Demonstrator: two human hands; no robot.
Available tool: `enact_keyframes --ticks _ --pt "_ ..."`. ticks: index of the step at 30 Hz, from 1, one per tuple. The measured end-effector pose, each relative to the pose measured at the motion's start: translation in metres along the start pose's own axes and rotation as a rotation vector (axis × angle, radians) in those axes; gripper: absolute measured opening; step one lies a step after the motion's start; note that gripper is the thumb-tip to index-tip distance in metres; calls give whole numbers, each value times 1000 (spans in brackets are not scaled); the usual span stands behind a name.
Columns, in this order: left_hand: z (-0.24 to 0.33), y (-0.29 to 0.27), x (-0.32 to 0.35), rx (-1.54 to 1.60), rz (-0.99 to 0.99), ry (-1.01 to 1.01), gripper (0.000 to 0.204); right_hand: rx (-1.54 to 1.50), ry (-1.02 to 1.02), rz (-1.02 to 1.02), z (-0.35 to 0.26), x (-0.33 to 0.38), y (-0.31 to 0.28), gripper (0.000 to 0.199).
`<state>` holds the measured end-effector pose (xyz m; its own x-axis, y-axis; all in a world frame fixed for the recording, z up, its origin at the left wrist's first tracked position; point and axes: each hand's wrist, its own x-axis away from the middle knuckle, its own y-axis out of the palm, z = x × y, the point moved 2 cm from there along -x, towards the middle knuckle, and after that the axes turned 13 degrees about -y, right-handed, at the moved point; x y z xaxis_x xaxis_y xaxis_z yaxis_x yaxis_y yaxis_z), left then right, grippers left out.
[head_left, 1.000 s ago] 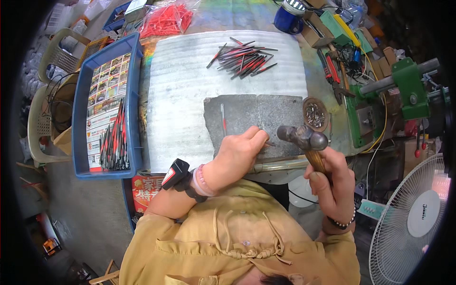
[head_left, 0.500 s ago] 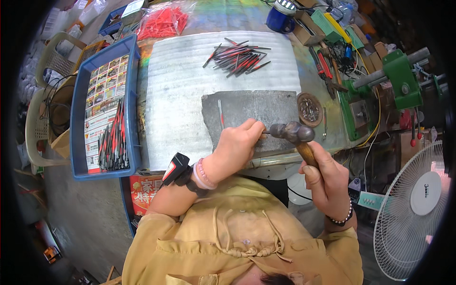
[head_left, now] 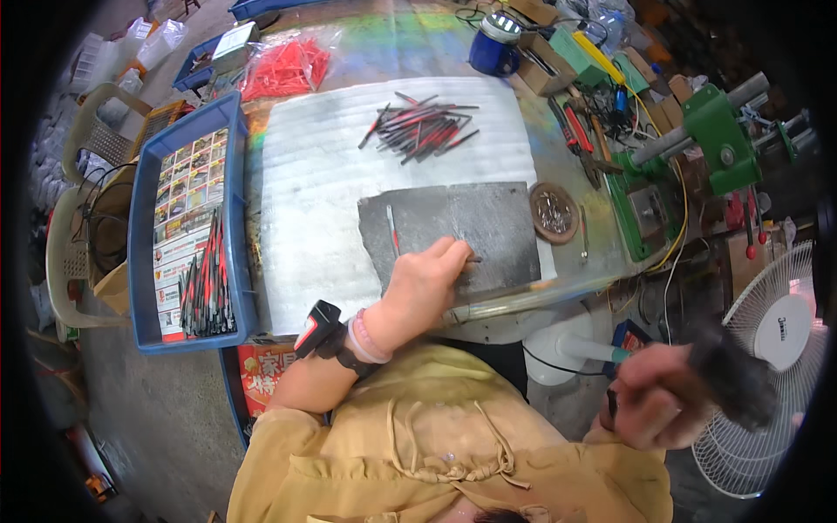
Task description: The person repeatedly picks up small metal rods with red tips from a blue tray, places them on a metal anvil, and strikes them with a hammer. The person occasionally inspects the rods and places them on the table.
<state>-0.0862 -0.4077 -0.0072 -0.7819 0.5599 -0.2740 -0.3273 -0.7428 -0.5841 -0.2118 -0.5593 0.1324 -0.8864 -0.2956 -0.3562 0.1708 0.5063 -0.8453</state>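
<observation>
My left hand rests on a grey metal plate, closed in a pinch around a slim rod whose dark end pokes out on the right. My right hand is raised off to the right, beyond the table edge, gripping a hammer smeared by motion. On the plate's left part lies a thin silver-and-red rod. Further back, several black-and-red rods lie in a loose pile on the white foam sheet.
A blue tray with several black-and-red rods stands at left. A round brown dish of small metal pieces sits right of the plate. A green press and a white fan stand at right.
My right hand has swung the hammer from beside the left hand out to the right, away from the plate. My left hand stays on the plate. The whole view has shifted slightly.
</observation>
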Motion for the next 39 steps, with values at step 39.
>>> enact_keyframes --ticks 39 --pt "17 -31 38 1610 -231 -713 17 -1256 515 218 25 -14 106 7"
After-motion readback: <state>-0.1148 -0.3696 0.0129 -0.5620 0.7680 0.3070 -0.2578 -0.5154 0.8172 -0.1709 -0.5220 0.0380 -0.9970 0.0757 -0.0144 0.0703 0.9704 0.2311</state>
